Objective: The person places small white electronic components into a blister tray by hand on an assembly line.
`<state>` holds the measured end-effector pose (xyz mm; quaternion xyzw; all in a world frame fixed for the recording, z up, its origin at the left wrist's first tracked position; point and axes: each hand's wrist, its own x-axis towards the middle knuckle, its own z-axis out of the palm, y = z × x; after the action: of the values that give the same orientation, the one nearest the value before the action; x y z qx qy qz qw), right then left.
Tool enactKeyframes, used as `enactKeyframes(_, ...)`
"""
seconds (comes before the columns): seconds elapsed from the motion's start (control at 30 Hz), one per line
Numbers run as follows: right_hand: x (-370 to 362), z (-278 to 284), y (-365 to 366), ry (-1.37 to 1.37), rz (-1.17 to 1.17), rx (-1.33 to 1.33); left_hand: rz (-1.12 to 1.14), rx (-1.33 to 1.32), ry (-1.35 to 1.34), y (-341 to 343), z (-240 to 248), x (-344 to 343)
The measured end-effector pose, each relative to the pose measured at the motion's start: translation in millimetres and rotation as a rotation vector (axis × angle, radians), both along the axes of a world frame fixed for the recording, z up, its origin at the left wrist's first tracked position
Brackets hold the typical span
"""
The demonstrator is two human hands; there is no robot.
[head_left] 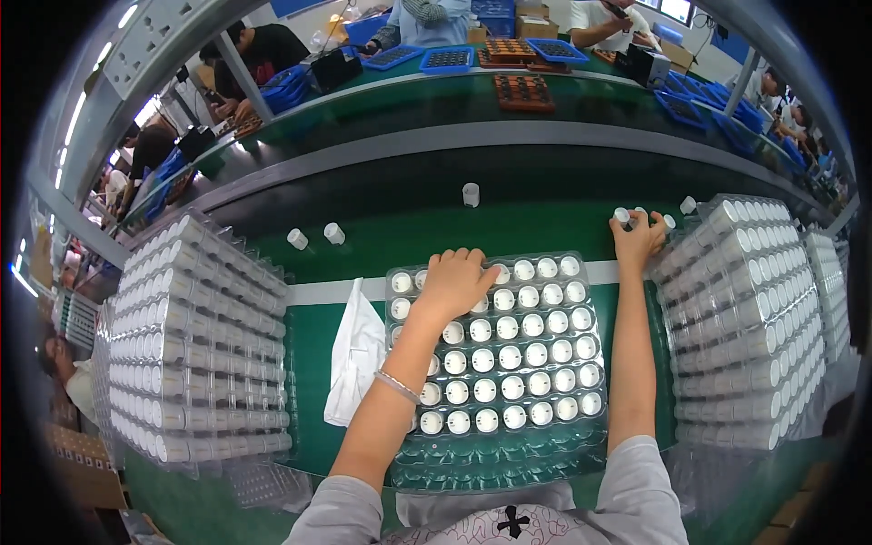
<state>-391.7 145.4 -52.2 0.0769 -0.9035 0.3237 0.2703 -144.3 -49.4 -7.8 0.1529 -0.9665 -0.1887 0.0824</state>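
Note:
In front of me lies a clear plastic tray (595,391) with rows of small white cylindrical caps (513,389). My left hand (457,283) rests over the tray's far rows, thumb apart and fingers lying across the caps there, hiding several of them. Farther right, beyond the tray, my right hand (639,238) is closed around small white caps; one white cap (621,216) shows at its fingertips and others sit close by the fingers. Exactly how many it grips I cannot tell.
Tall stacks of filled trays stand left (195,341) and right (745,327). A white cloth (357,350) lies beside the tray. Loose caps (334,233) stand on the green table (400,232). Across a rail (436,136), several people work among blue trays (447,60).

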Motion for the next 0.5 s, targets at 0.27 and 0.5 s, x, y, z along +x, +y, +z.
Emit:
enactKeyframes(0.27,-5.9,-4.5,1.7,-0.088,0.089,-0.033,-0.002,-0.003,-0.002,0.6,2.2,0.0)
enactKeyframes(0.5,0.8,0.8,0.5,-0.108,0.115,0.003,-0.001,-0.005,-0.011,0.6,1.6,0.7)
